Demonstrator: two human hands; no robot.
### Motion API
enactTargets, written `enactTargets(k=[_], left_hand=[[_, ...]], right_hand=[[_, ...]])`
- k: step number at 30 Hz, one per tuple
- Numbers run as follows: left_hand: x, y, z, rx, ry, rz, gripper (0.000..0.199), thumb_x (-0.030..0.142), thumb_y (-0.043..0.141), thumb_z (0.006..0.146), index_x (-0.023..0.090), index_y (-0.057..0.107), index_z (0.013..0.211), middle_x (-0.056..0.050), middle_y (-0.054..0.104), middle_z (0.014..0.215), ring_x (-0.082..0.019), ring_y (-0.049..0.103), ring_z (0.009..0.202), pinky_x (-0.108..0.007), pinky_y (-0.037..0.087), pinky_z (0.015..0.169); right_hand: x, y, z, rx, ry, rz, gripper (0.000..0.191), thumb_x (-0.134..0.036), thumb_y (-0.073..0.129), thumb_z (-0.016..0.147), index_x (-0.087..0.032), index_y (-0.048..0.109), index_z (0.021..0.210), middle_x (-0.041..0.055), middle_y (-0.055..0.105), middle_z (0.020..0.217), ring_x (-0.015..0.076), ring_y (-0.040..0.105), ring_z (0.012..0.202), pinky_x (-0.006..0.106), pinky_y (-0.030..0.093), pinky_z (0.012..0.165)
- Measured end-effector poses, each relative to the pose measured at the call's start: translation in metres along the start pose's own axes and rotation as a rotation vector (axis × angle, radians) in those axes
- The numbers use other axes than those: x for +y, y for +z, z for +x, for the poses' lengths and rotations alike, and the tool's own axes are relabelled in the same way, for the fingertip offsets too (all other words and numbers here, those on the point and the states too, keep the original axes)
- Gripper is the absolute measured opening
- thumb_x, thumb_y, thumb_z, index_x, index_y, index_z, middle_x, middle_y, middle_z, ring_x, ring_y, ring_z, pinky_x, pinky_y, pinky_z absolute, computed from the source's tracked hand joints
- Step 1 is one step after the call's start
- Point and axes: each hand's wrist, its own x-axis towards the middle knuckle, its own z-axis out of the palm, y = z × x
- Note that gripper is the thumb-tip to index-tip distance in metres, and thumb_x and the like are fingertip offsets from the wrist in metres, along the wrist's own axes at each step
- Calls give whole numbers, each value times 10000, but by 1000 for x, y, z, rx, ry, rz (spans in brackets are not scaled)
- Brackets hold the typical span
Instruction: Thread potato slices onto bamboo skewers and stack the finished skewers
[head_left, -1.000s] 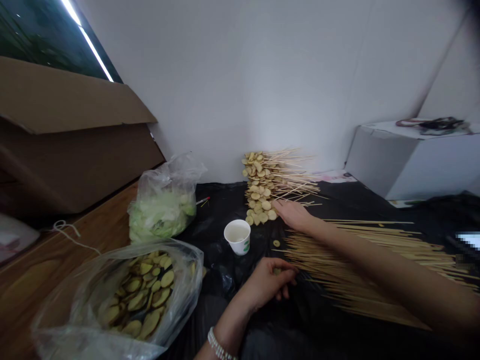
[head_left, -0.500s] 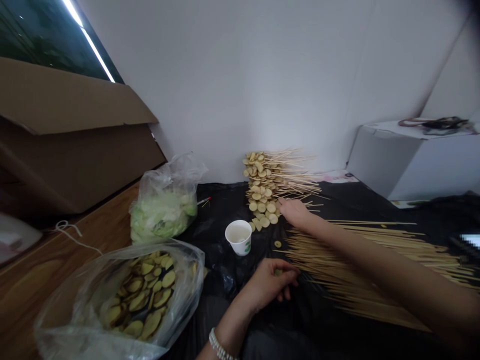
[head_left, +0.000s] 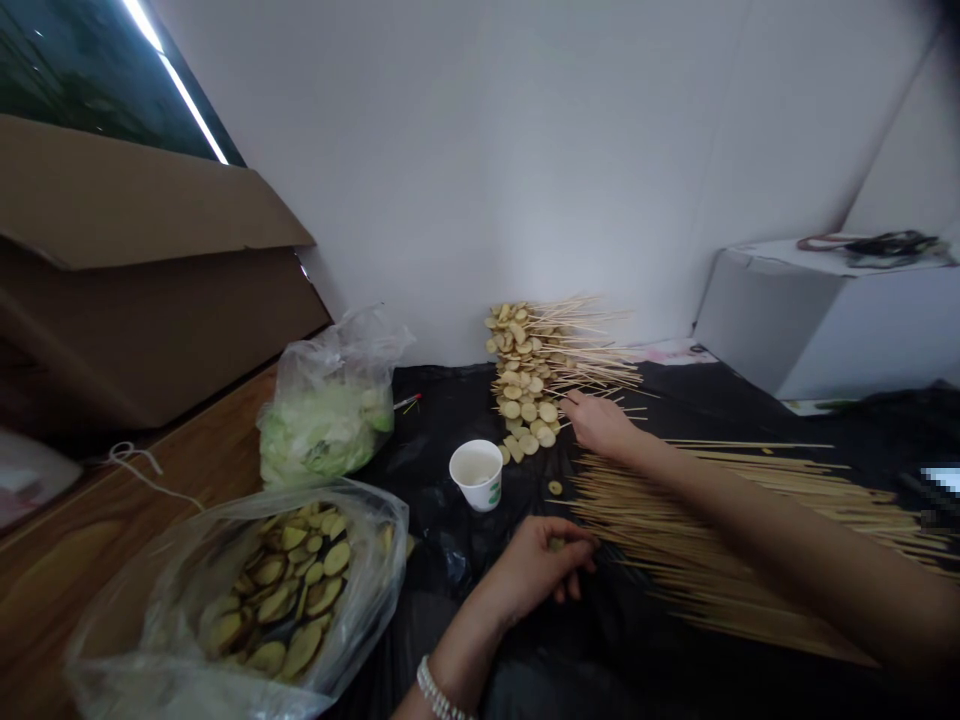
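My right hand (head_left: 602, 424) reaches to the near end of a stack of skewered potato slices (head_left: 517, 362). Its fingers are closed on a bamboo skewer that carries a short row of round potato slices (head_left: 529, 411), lying on the stack. Lower down, my left hand (head_left: 541, 562) hovers over or rests on the black plastic sheet, its fingers curled round pale potato slices (head_left: 556, 544), partly hidden by the fingers. A single small potato slice (head_left: 555, 488) lies between the two hands. Beneath my right forearm spreads a pile of bare bamboo skewers (head_left: 697, 540).
A white paper cup (head_left: 478, 476) stands left of the stack. Further left are an open clear bag (head_left: 375, 600) of potato slices and a bag of pale green vegetables (head_left: 326, 420). A cardboard box (head_left: 165, 310) is at left, a white box (head_left: 832, 320) at right.
My right hand has shifted slightly to the right, and the row of slices on its skewer has moved a little the same way. My left hand has stayed in place.
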Motion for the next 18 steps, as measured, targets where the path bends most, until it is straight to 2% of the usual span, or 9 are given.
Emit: enactTargets(k=[4, 7, 14, 18], left_hand=[[0, 0, 0, -2, 7, -6, 370, 373, 639, 720, 84, 652, 950, -22, 638, 720, -36, 468, 403, -173, 305, 358], [1, 0, 0, -5, 12, -10, 366, 374, 639, 720, 81, 650, 940, -19, 634, 712, -37, 470, 404, -173, 306, 357], [1, -1, 0, -13, 9, -1, 374, 372, 628, 736, 78, 654, 966, -25, 637, 726, -33, 469, 407, -171, 303, 360], [-1, -1, 1, -6, 7, -7, 391, 386, 636, 728, 81, 652, 972, -28, 639, 732, -37, 471, 411, -177, 305, 366]], right_hand=[[-4, -2, -7, -5, -114, 43, 252, -148, 416, 866, -147, 613, 1023, 119, 602, 1039, 203, 608, 855, 277, 443, 704], [-6, 2, -6, -11, -135, 62, 266, -130, 401, 876, -139, 625, 1019, 122, 614, 1025, 203, 604, 868, 279, 435, 715], [-2, 10, -3, 5, -53, 88, 281, -112, 385, 895, -132, 597, 1079, 134, 611, 1064, 189, 607, 891, 268, 431, 763], [0, 12, -4, -17, -9, 74, 260, -95, 417, 863, -131, 608, 1036, 132, 621, 1022, 199, 618, 867, 274, 441, 742]])
